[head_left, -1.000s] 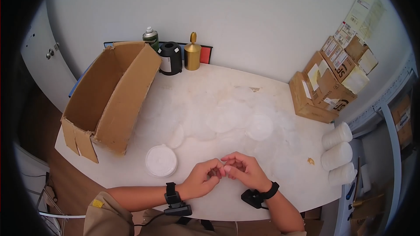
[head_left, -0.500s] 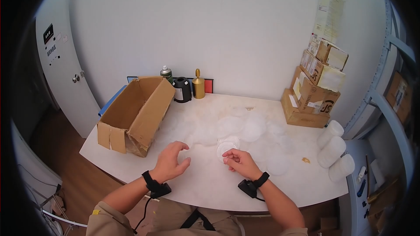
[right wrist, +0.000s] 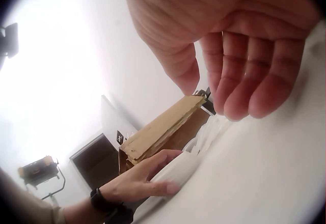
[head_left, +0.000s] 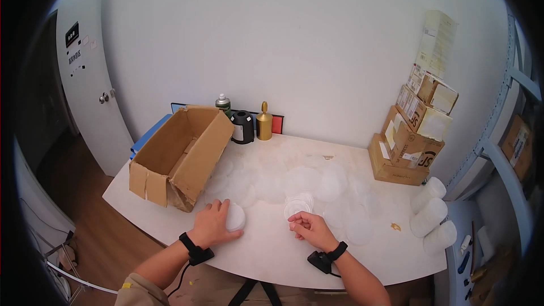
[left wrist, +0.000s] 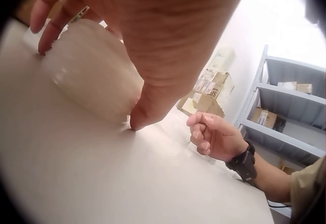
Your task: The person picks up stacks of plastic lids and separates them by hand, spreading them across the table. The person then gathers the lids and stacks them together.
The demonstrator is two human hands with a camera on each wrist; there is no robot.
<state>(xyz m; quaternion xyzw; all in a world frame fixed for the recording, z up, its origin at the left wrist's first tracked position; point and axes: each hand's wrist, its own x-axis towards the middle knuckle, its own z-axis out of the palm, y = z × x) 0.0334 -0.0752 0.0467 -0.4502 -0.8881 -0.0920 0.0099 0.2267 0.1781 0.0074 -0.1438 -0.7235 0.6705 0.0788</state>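
Note:
My left hand grips a low white round stack of lids at the front left of the table, fingers over the far side and thumb at the near side. In the left wrist view, the fingers and thumb reach down around its pale, translucent wall. The right hand hovers with loosely curled fingers beside a small pile of clear round lids. Nothing shows between its fingers in the right wrist view.
Many thin translucent discs spread across the table's middle. An open cardboard box stands at left, with a black canister and a gold canister behind. Stacked parcels stand back right; white cylinders line the right edge.
My left hand has moved away from the right hand, leftward onto the round white stack, and holds it now. The right hand stays near the lids. The head view has tilted up.

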